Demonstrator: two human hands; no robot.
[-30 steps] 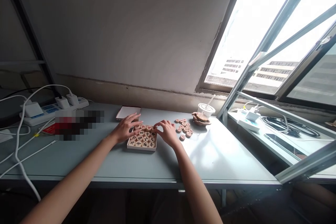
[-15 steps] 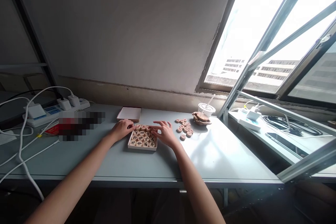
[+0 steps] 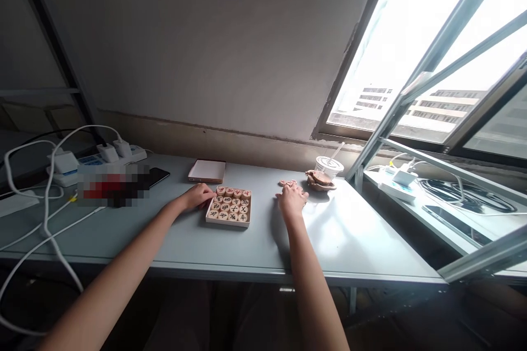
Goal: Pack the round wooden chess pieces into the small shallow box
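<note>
My left hand is at the left edge of a shallow white box, its fingers curled in against the box's side. Round wooden Chinese chess pieces with dark characters stand in rows inside the box. To the right, my right hand reaches down over a group of loose Chinese chess pieces, with its fingers spread over them. The hand hides most of that group, so whether a piece is between its fingertips does not show.
A box lid lies behind the box. A lidded plastic cup with a straw stands behind a brown carved object. On the left are a phone, a power strip and white cables. A metal frame rises at right.
My right hand has left the box and moved right onto the loose pieces. My left hand stays at the box's left side. The view has shifted slightly.
</note>
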